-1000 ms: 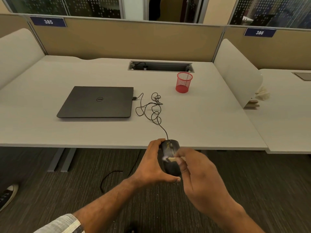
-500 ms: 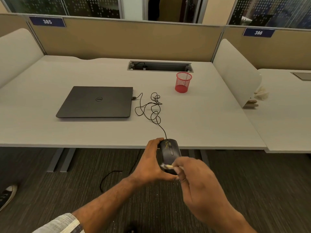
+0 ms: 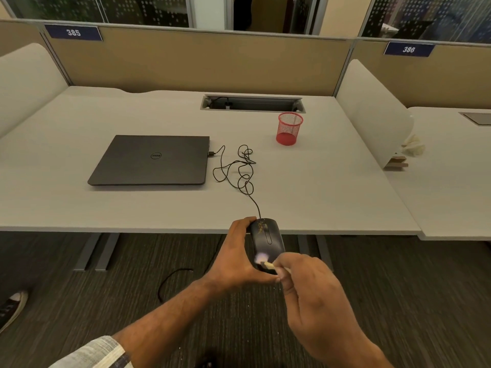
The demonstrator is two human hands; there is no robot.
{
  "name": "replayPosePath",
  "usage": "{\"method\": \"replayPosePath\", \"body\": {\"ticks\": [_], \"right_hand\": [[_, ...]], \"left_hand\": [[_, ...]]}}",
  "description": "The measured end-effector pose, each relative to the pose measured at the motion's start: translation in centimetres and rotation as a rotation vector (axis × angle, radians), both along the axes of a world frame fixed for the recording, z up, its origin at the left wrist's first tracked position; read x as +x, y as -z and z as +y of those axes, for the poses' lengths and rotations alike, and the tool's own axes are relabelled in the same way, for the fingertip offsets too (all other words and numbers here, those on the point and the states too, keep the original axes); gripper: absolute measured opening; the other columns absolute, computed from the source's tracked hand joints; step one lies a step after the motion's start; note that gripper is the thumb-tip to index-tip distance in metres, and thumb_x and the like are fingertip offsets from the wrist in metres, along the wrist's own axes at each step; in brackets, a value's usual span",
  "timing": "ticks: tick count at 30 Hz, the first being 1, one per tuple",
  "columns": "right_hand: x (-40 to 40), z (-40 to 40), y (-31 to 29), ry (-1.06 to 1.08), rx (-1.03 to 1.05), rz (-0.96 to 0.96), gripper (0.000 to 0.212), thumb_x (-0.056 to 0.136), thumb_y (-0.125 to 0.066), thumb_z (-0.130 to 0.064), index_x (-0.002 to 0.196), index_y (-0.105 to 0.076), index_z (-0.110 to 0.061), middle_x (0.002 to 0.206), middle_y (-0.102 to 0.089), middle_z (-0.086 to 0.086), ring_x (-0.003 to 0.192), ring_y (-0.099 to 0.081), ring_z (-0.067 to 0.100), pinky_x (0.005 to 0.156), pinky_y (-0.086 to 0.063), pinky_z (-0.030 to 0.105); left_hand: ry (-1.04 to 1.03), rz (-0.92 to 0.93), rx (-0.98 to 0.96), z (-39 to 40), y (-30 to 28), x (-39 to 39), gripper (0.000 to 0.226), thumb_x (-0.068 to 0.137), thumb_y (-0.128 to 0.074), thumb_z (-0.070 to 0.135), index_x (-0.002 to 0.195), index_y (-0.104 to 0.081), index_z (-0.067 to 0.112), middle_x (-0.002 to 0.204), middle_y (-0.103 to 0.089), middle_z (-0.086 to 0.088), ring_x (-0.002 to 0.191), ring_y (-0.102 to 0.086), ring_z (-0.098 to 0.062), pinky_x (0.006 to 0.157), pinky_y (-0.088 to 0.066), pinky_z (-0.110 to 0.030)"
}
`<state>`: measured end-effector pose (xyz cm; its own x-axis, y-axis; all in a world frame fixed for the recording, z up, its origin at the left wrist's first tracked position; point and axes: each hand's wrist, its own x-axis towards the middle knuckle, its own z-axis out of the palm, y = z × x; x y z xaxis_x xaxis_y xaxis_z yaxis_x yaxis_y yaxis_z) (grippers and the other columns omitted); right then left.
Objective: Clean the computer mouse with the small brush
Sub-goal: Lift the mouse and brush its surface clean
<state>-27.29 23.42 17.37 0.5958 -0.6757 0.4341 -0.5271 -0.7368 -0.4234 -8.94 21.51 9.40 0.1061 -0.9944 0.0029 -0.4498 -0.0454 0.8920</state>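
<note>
A black wired computer mouse (image 3: 267, 239) is held just off the desk's front edge, gripped from the left side by my left hand (image 3: 239, 257). Yellowish specks sit on its front end near the cable. My right hand (image 3: 310, 293) pinches a small brush (image 3: 264, 263) whose pale bristles, blurred by motion, touch the rear of the mouse. Most of the brush handle is hidden in my fingers. The mouse cable (image 3: 240, 171) runs in loose loops across the desk to the laptop.
A closed dark laptop (image 3: 151, 160) lies on the white desk (image 3: 332, 197). A red mesh cup (image 3: 289, 128) stands behind the cable, near a cable slot (image 3: 252, 103). White dividers flank the desk. A shoe (image 3: 12, 306) shows on the carpet at left.
The brush has moved down the mouse's back, from its middle toward the rear end. My left hand keeps the mouse in the same place.
</note>
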Motion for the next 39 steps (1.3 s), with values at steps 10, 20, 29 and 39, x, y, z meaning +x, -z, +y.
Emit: {"method": "replayPosePath", "body": {"ticks": [10,20,29,39], "right_hand": [[-1.3,-1.6,-0.9,0.18,-0.03,-0.112,0.012,0.095,-0.043,-0.026,0.102,-0.052,-0.023,0.074,-0.044,-0.017,0.062,-0.04,-0.004,0.057,-0.027,0.012],[-0.1,-0.1,-0.3,0.088,0.141,-0.145,0.014,0.098,-0.039,-0.032,0.106,-0.05,-0.031,0.073,-0.05,-0.022,0.059,-0.047,-0.001,0.05,-0.032,0.01],[-2.0,-2.2,-0.5,0.165,0.194,-0.087,0.017,0.095,-0.035,-0.04,0.101,-0.049,-0.033,0.067,-0.056,-0.006,0.052,-0.046,0.006,0.047,-0.031,0.017],[-2.2,-2.3,-1.7,0.137,0.285,-0.258,0.019,0.093,-0.039,-0.04,0.101,-0.053,-0.029,0.074,-0.063,-0.007,0.061,-0.061,0.018,0.05,-0.051,0.038]], "left_hand": [[-0.006,-0.013,0.008,-0.2,0.4,0.3,0.117,0.046,-0.095,0.045,0.141,-0.026,0.037,0.138,-0.037,0.014,0.127,-0.041,-0.005,0.108,-0.037,-0.019],[-0.017,-0.01,-0.006,-0.2,-0.1,0.2,0.115,0.046,-0.092,0.049,0.14,-0.027,0.039,0.136,-0.038,0.016,0.125,-0.042,0.001,0.109,-0.043,-0.027],[-0.008,-0.014,0.006,0.0,-0.5,0.4,0.115,0.049,-0.095,0.041,0.142,-0.028,0.033,0.137,-0.038,0.014,0.125,-0.043,-0.003,0.113,-0.041,-0.033],[-0.009,0.007,0.012,0.0,-1.1,0.2,0.114,0.053,-0.097,0.03,0.144,-0.029,0.027,0.139,-0.037,0.009,0.127,-0.042,-0.009,0.115,-0.038,-0.032]]}}
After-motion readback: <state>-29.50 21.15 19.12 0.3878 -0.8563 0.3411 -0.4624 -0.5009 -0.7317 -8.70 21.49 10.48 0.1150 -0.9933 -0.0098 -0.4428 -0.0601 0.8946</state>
